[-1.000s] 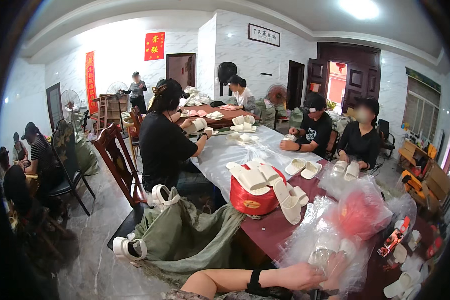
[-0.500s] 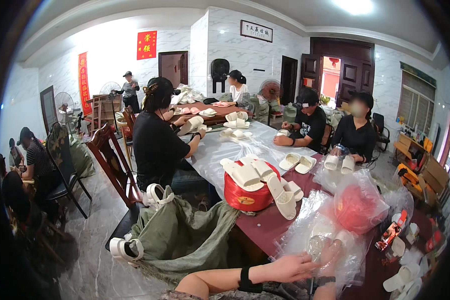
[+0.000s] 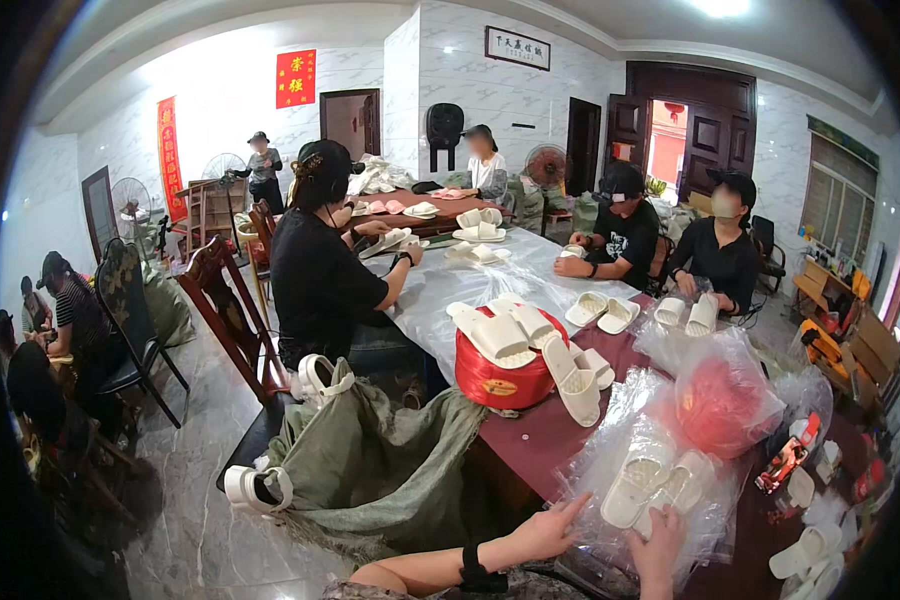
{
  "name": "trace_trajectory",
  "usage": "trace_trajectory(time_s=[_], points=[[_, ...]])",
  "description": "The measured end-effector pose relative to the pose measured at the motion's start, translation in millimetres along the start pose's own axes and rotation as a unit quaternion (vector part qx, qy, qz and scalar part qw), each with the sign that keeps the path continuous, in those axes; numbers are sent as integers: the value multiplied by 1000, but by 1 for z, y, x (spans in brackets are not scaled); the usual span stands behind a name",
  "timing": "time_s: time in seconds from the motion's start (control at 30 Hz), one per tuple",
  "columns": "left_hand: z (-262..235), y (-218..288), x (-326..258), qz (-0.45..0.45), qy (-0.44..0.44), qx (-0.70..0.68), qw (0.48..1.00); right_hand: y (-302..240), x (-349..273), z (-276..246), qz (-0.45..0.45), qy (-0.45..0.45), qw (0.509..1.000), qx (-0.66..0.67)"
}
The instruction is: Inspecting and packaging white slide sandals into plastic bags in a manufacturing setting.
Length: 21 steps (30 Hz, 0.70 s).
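Note:
A pair of cream slippers [image 3: 638,476] lies on clear plastic bags [image 3: 580,470] at the table's near right side. My left hand [image 3: 540,533] is at the left edge of the plastic, its index finger stretched out and the others partly bent, with nothing visible in it. At the near ends of the slippers is my right hand [image 3: 658,548], thumb and fingers apart, fingertips against the right slipper's end. Whether the slippers are inside a bag or on top is hard to tell. Beyond them sits a clear bag with a red bundle [image 3: 718,410] inside.
More slippers rest on a red drum-shaped bundle [image 3: 500,378]. A green sack [image 3: 390,480] hangs at the table's left edge, with white slippers [image 3: 258,490] beside it. A phone [image 3: 782,465] stands at right. Co-workers [image 3: 325,270] handle slippers around the table.
My right hand has drawn back toward me from over the slippers to their near ends. My left hand has moved left, off the slippers. The slippers show more fully, and the view has shifted slightly.

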<state>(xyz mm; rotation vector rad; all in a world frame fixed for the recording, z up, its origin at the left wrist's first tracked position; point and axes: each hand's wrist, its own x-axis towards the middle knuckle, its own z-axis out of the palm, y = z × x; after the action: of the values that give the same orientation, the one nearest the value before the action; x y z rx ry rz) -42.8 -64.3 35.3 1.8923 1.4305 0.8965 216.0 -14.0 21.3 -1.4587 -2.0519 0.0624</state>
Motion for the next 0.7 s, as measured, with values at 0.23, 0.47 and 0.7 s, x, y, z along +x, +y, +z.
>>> trace_trajectory(time_s=[0.23, 0.47, 0.7], points=[[-7, 9, -8, -33, -75, -70, 994, -8, 2, 4, 35, 0, 999, -6], [-25, 28, -15, 53, 43, -125, 990, -21, 14, 5, 36, 2, 999, -36], [-30, -12, -19, -19, -58, -141, 988, -21, 6, 20, 22, 14, 998, -51]])
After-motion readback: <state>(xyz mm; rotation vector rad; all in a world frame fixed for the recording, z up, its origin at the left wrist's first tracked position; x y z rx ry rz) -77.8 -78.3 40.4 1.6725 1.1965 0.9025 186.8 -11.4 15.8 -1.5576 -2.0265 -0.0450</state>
